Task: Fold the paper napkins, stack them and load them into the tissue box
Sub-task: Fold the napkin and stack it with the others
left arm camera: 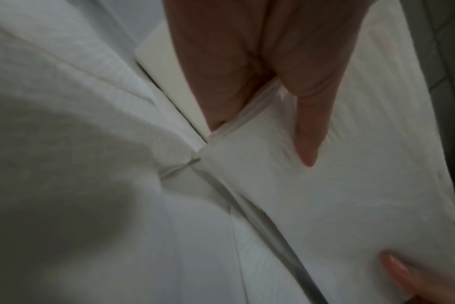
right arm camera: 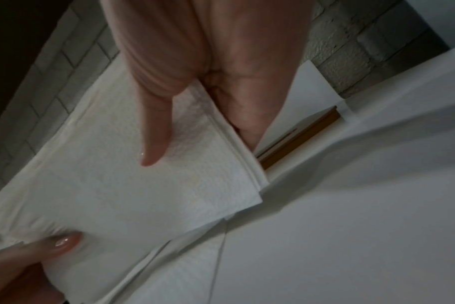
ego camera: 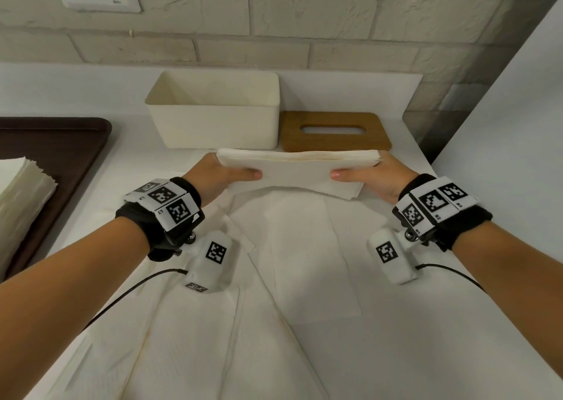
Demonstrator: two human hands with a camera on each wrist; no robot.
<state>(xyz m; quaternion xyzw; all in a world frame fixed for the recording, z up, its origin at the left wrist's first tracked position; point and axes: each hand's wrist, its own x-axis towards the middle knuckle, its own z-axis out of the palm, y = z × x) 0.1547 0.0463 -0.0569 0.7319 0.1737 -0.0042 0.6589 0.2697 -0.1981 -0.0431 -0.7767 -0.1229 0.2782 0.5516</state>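
Note:
A stack of folded white napkins (ego camera: 297,168) is lifted just above the table, in front of the open cream tissue box (ego camera: 213,116). My left hand (ego camera: 224,172) grips the stack's left end, thumb on top and fingers hidden beneath. My right hand (ego camera: 367,174) grips the right end the same way. The left wrist view shows the left hand (left arm camera: 262,82) with its thumb lying on the stack (left arm camera: 338,185). In the right wrist view the right hand (right arm camera: 195,78) clamps the stack (right arm camera: 117,185). The box's wooden lid (ego camera: 333,131) with a slot lies flat to the box's right.
Unfolded white napkins (ego camera: 289,308) cover the table below my hands. A dark brown tray (ego camera: 61,144) at the left holds another pile of napkins (ego camera: 21,192). A brick wall (ego camera: 304,28) stands behind the box, and a white panel (ego camera: 502,125) rises at the right.

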